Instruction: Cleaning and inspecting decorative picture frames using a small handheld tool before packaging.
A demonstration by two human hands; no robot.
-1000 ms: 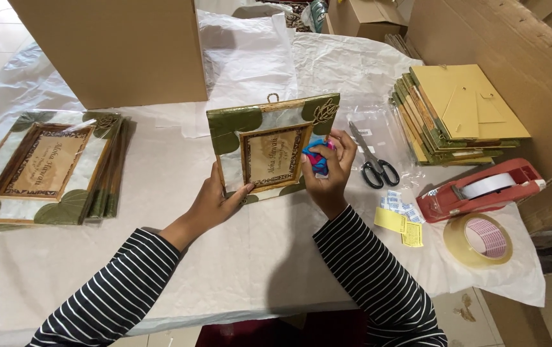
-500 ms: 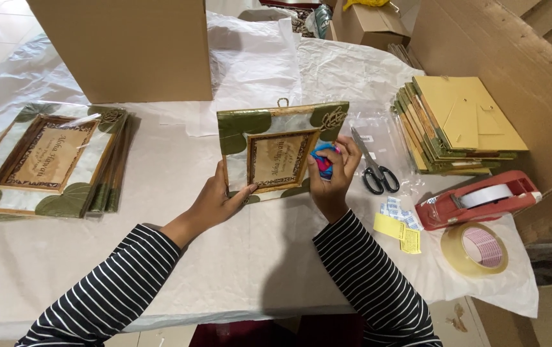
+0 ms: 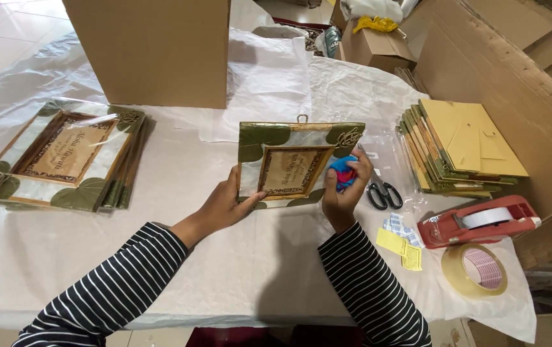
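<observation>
Centre of the frame: my left hand (image 3: 224, 205) grips the lower left corner of a decorated plaque (image 3: 292, 164), thumb across its front, propping it tilted above the plastic-covered table (image 3: 96, 270). My right hand (image 3: 343, 193) is clenched on a small blue and red cloth (image 3: 342, 173), pressed against the plaque's right side.

From here I judge the main risk to be a slip: the plaque hangs on one corner pinch, and pressure from the cloth could twist it loose onto the table. The plastic sheet looks slick and wrinkled, so a dropped plaque might slide. Just right of my right hand lie black scissors (image 3: 384, 193); a wide wipe could knock them or catch my knuckles on the blades.

Room to move is best in the lower centre, where bare sheet lies between my sleeves. At left of the frame a stack of matching plaques (image 3: 64, 157) sits well apart. At right a pile of yellow-backed plaques (image 3: 462, 148), a red tape dispenser (image 3: 478, 222), a tape roll (image 3: 478, 270) and yellow paper slips (image 3: 401, 247) crowd that side, near the table's edge. A large cardboard box (image 3: 154, 48) closes off the upper left
</observation>
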